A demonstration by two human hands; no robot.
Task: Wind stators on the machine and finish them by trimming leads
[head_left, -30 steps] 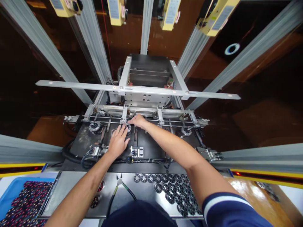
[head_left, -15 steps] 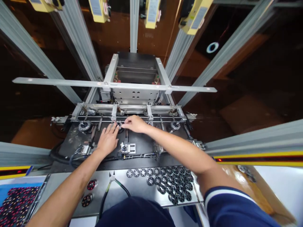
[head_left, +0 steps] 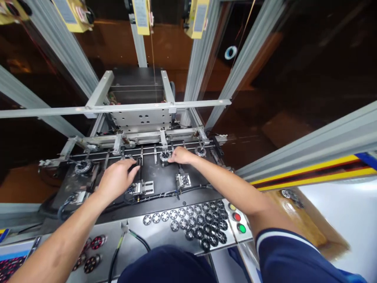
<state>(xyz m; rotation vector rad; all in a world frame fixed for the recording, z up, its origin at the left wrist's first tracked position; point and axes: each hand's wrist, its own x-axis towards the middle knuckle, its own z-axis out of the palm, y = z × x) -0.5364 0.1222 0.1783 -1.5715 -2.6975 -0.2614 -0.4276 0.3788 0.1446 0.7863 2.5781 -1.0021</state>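
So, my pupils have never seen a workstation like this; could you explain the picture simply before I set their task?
The view comes from a camera worn on a person's head, looking forward and down. There is no robot: you see two bare hands at a metal machine. The right hand's fingertips are at a round part seated on it. The left hand is over the machine to the left; whether it grips anything is hard to tell. Nearer the body, a steel ledge carries many dark wheel-like discs, cutting pliers and a few red-and-black discs. Yellow, red and green buttons sit at its right end.
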